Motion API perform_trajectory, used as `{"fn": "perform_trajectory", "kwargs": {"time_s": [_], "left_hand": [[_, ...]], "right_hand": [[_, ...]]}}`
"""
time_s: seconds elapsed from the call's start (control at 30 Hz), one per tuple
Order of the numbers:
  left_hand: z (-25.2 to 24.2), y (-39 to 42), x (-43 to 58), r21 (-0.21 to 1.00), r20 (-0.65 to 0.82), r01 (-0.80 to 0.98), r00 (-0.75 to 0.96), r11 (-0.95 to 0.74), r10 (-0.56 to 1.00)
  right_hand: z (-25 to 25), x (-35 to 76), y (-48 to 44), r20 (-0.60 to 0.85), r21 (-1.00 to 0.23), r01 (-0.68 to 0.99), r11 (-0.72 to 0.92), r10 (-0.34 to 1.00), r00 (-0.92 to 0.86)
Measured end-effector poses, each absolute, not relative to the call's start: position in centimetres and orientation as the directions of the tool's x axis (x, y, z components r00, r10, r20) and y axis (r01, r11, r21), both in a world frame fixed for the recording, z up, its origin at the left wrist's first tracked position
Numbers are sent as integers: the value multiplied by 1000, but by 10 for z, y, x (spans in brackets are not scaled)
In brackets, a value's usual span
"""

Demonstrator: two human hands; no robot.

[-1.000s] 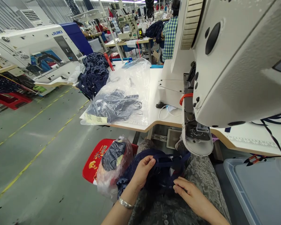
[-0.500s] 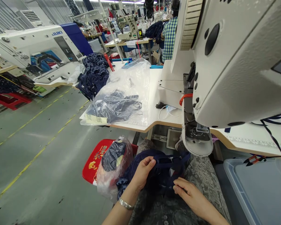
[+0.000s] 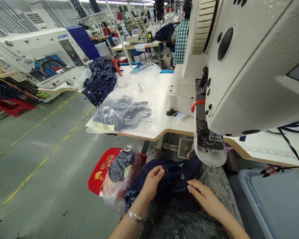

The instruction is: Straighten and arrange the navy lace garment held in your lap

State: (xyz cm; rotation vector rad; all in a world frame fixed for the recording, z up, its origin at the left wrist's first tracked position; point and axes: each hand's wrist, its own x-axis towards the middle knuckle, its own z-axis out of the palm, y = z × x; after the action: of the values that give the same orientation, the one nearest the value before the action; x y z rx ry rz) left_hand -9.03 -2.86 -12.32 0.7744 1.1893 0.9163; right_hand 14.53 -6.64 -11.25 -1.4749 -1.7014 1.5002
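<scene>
A dark navy garment with narrow straps (image 3: 175,173) lies bunched across the lap; its exact kind is hard to make out. My left hand (image 3: 152,182) pinches a strap-like edge between thumb and fingers. On the garment's right side, my right hand (image 3: 203,196) is closed in a pinch on the cloth. Just beyond, the rounded bed end of a white sewing machine (image 3: 210,158) juts out above the lap, touched by neither hand.
A clear plastic bag (image 3: 122,114) with dark garments lies on the white table. Left of the lap stands a red stool (image 3: 96,177) bearing another bagged bundle (image 3: 121,166). A translucent bin (image 3: 246,186) is at the right, with orange-handled snips (image 3: 271,170) near its rim.
My right hand has moved slightly up and to the right, and the cloth's folds have shifted with it. My left hand has stayed nearly in place.
</scene>
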Motion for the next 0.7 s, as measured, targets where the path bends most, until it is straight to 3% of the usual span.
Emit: {"fn": "perform_trajectory", "kwargs": {"time_s": [0.17, 0.33, 0.5, 0.7], "left_hand": [[-130, -31, -89, 928, -373, 71, 164, 366, 913], [-134, -42, -81, 906, -279, 386, 231, 175, 932], [-129, -54, -88, 852, -167, 523, 318, -25, 933], [-142, -64, -157, 728, -144, 686, 158, -3, 977]], "right_hand": [[-129, 149, -65, -361, -870, 448, -207, 885, -293], [-167, 154, -74, -399, -829, 518, -211, 872, -283], [-209, 153, -87, -391, -803, 574, -159, 868, -307], [-228, 152, -92, -347, -772, 623, -125, 904, -249]]}}
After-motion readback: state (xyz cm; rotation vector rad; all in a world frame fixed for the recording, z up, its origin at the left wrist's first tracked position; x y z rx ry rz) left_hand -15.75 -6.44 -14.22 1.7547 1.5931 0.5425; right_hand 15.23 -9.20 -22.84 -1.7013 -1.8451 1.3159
